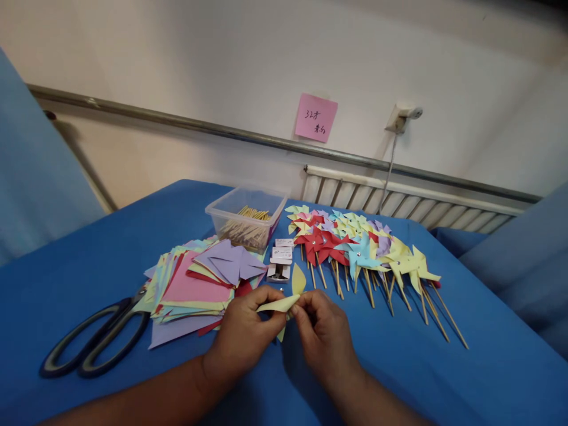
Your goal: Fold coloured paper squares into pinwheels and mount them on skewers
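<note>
My left hand (pixel 246 337) and my right hand (pixel 323 334) meet over the blue table (pixel 89 260), both pinching a yellow paper pinwheel piece (pixel 288 299) whose flaps curl up between the fingers. A small pin shows near my left thumb. Just beyond lies a small open white box (pixel 280 260). To the left sits a stack of coloured paper squares (pixel 199 284), some cut and folded. To the right lie several finished pinwheels on wooden sticks (pixel 364 248).
Black-handled scissors (pixel 95 340) lie at the left by the paper stack. A clear plastic tub of wooden sticks (pixel 246 220) stands behind. A pink note (pixel 316 117), a rail and a radiator are on the wall behind.
</note>
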{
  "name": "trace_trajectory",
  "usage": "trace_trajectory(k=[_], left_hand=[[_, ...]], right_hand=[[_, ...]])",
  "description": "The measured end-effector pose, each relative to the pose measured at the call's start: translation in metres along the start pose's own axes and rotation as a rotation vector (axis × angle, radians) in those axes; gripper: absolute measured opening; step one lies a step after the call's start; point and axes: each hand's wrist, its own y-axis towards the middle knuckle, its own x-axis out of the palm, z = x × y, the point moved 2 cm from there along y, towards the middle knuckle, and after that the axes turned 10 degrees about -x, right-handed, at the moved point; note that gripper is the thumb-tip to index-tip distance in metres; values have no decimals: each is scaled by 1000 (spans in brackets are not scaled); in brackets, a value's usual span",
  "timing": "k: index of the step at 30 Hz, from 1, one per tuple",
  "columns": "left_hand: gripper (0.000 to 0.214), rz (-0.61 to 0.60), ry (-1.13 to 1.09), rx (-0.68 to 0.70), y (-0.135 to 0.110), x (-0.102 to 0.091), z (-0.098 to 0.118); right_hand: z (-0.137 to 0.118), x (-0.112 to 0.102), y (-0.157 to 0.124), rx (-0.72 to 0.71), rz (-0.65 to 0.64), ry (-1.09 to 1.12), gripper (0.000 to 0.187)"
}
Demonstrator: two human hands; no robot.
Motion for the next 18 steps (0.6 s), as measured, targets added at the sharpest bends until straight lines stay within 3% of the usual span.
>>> trace_trajectory(k=[3,13,16,18], left_hand=[[8,14,-20,-9,1,-1,1],[9,-28,18,-16,2,1,-1],[9,-40,-7,1,2,2,-3],[10,-55,-44,1,2,2,-5]], right_hand=[[0,0,2,-6,2,6,10],[10,5,3,167,22,209,9],[10,2,3,145,86,163,3],[10,0,3,130,162,136,16]])
